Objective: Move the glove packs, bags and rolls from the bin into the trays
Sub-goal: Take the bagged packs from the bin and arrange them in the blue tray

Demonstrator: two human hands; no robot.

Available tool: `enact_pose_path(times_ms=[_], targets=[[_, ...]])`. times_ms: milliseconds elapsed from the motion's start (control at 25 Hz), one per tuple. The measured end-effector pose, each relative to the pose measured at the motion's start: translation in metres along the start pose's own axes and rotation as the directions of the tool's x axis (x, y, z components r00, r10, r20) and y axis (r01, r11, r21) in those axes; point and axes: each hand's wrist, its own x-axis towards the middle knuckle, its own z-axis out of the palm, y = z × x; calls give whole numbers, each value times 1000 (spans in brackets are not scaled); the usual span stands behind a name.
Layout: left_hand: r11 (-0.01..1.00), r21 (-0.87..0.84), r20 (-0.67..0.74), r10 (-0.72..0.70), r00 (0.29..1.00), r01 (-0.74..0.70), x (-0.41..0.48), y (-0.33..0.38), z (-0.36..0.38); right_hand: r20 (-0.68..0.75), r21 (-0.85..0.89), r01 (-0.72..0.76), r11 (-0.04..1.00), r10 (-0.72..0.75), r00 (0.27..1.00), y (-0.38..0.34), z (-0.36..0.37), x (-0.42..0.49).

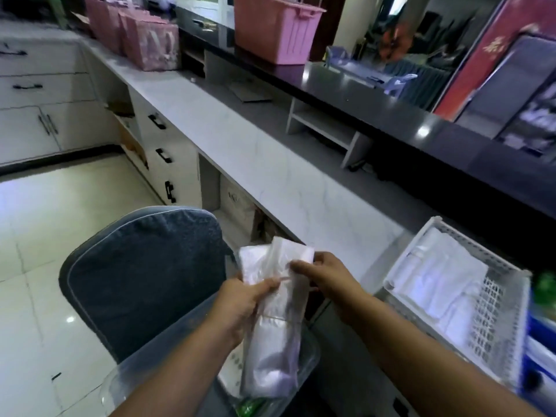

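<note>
Both of my hands hold clear plastic packs point(275, 311) above a transparent bin point(304, 365) at the bottom centre. My left hand point(240, 305) grips the packs from the left side. My right hand point(322, 275) pinches the upper edge of the top pack from the right. A long clear bag hangs down from the grip into the bin. Something green point(249, 406) lies inside the bin. A white slotted tray point(493, 299) on the counter to the right holds white plastic bags point(436, 281).
A blue-grey cushioned chair point(144, 278) stands left of the bin. The marble counter point(255, 152) runs away to the upper left, with pink bags point(150, 43) and a pink basket point(273, 28) far off. A blue tray edge point(541, 341) shows at right.
</note>
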Motion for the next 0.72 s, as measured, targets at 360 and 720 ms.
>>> enact_pose_path(times_ms=[360,720], targets=[[995,-47,76,-80,994,84,7,-26,135,-374,657,113,745,192,907,-11,-187,-72],[921,-311,282,-147,948,235,-40,-75,340,-504,704,254,663,215,836,47,-303,-156]])
